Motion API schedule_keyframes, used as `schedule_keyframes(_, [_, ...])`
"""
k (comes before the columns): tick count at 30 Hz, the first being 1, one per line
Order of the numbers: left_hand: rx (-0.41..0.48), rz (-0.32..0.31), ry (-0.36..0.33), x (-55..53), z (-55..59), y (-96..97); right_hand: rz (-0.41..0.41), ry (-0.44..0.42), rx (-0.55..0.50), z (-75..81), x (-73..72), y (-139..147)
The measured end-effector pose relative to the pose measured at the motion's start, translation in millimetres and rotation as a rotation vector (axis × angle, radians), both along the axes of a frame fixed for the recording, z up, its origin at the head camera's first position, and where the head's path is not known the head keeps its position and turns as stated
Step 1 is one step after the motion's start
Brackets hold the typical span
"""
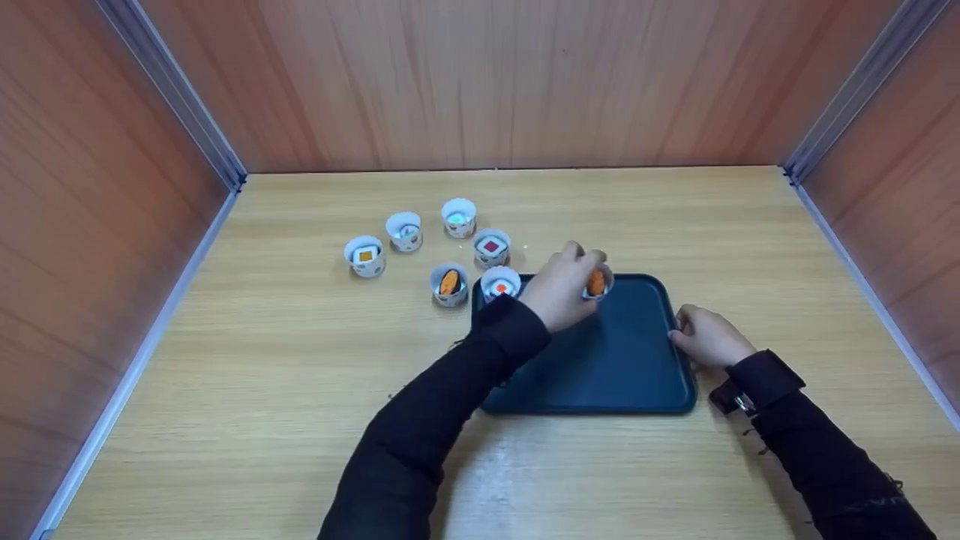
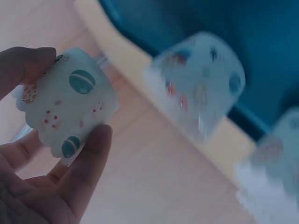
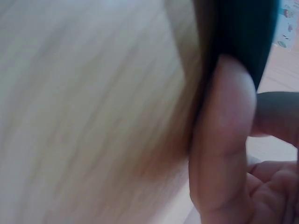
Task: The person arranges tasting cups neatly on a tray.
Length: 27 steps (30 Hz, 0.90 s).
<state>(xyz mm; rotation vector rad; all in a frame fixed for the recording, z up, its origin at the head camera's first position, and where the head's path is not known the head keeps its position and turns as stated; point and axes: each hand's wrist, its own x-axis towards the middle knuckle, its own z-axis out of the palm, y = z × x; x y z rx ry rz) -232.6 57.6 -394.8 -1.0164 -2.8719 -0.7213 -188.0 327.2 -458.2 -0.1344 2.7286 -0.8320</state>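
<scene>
In the head view, a person's left hand (image 1: 561, 291) grips a cup (image 1: 596, 283) at the far edge of a dark tray (image 1: 637, 367), while the right hand (image 1: 709, 337) pinches the tray's right edge. Six other cups (image 1: 492, 249) stand toward the far left corner of the worktop (image 1: 285, 360). The left wrist view shows thumb and fingers around the cup's sides, two others nearby. In the right wrist view, fingers clasp the tray's rim.

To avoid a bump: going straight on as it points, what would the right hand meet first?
The tray, whose right rim the right hand touches. Beyond, the line seems to run toward the cup in the left hand, though depth is unclear.
</scene>
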Motion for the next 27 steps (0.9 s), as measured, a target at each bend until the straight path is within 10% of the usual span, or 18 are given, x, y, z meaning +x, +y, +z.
schedule_keyframes(12, [-0.208,0.017,0.098,-14.4,-36.4,36.5,-0.004,0.008,0.001,-1.3,-0.1,0])
schedule_keyframes(27, [-0.33,-0.002,0.166,-23.7,-46.0,54.1,0.004,0.01,0.006,-1.0,-1.4,0])
